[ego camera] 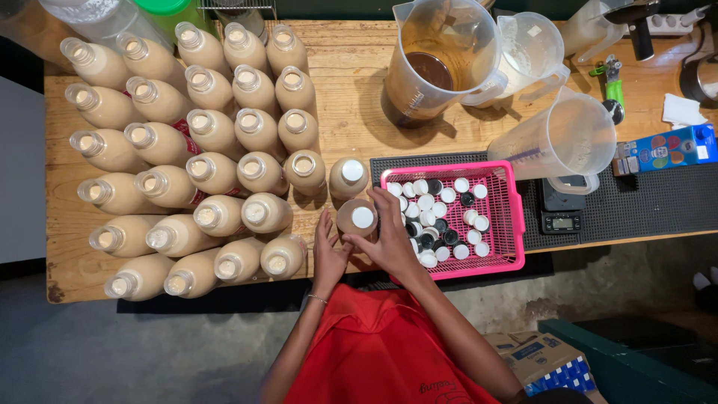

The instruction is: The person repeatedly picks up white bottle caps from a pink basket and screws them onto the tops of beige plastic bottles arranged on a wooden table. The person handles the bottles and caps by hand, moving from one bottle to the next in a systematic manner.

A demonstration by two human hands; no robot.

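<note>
My left hand [327,253] steadies the side of a plastic bottle of beige drink [356,218] near the table's front edge. My right hand [390,241] wraps the same bottle, fingers up at its white cap. A second capped bottle [348,175] stands just behind it. To the left stand several uncapped bottles of the same beige drink [217,172], packed in rows. Right of my hands sits a pink basket [510,217] holding several white and black caps [441,217].
A large measuring jug with brown liquid [441,63] and two more clear jugs [557,138] stand behind. A small scale [562,221] rests on a black mat [658,198]. A blue carton [666,150] lies at the right. Cardboard boxes [546,359] sit on the floor.
</note>
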